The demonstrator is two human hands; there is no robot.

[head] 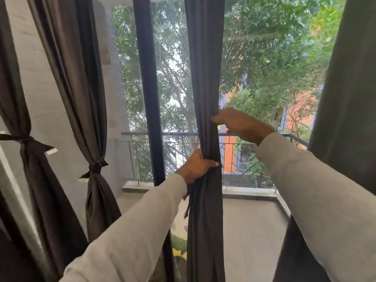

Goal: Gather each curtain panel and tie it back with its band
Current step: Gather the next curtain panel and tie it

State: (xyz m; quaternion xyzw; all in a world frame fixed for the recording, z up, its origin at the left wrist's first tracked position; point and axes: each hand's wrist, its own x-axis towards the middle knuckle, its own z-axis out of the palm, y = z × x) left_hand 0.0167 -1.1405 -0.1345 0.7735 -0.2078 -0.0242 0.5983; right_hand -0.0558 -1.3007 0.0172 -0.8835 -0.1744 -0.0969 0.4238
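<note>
Both hands (196, 164) round gathered middle curtain panel (205, 78), rt hand (242, 125) on edge.

1. The left hand (196, 166) grips the gathered centre curtain panel (205, 78), fingers wrapped round its front.
2. At one o'clock from it, the right hand (241, 125) pinches the panel's right edge.
3. A thin band (188, 208) dangles below the left hand.
4. At nine o'clock, two tied panels (95, 165) hang knotted.

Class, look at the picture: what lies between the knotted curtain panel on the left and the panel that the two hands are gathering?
In the head view, the dark vertical window frame bar stands between the tied panel and the gathered panel, with glass showing trees on either side.
</note>
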